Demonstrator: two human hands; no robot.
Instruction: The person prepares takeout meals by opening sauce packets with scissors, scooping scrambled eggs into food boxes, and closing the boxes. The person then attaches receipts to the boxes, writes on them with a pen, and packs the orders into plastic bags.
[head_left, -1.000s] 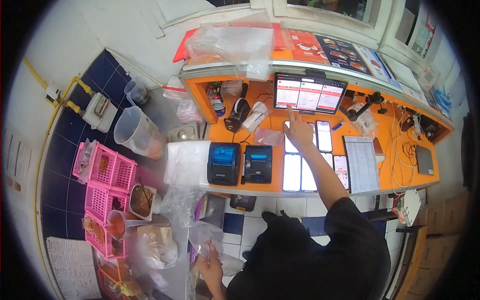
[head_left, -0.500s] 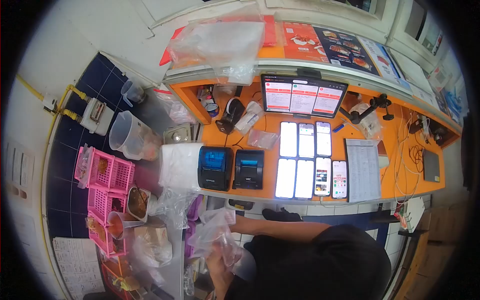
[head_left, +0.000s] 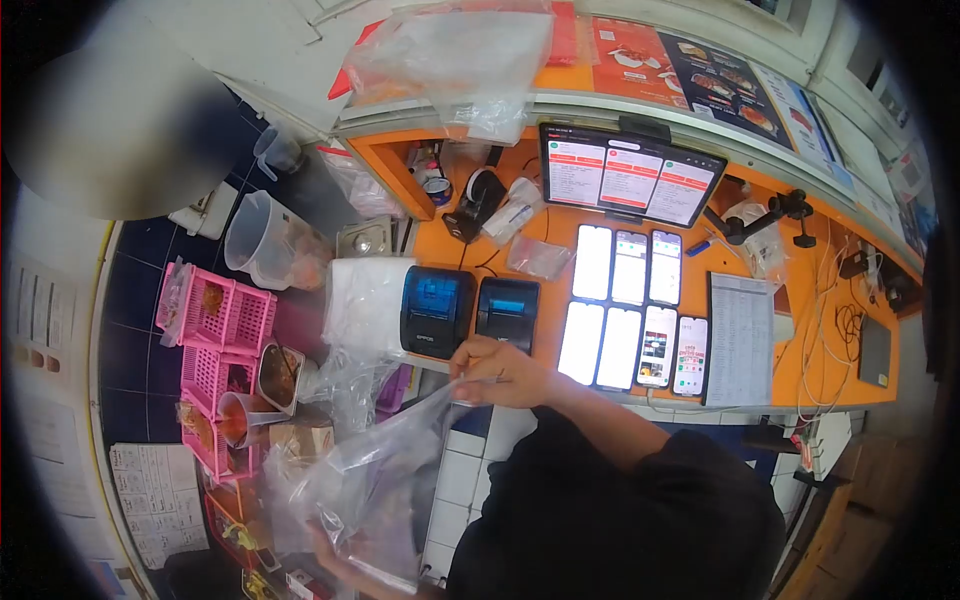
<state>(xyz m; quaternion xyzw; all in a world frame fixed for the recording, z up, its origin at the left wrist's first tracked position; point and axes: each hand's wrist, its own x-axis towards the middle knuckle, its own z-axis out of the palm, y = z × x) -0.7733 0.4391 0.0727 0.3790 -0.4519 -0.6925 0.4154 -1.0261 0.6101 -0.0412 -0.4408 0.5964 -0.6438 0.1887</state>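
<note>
A clear plastic bag [head_left: 385,480] is stretched between my two hands over the gap left of my body. My right hand [head_left: 490,372] pinches its upper edge, just in front of the two black receipt printers [head_left: 436,312]. My left hand [head_left: 345,565] is at the bag's lower side, and its fingers are mostly hidden behind the plastic. Several lit phones [head_left: 621,348] lie in two rows on the orange counter [head_left: 555,222], below a tablet [head_left: 630,178] with order lists on its screen.
Pink baskets [head_left: 225,318], a clear jug [head_left: 265,245] and a metal food tray [head_left: 280,378] stand at the left. A paper list [head_left: 740,340], cables [head_left: 825,310] and a tablet arm [head_left: 755,222] are on the right. A blurred round shape [head_left: 120,130] covers the upper left.
My right hand has left the tablet and come down to the bag. The bag, bunched in my left hand before, is now spread out between both hands.
</note>
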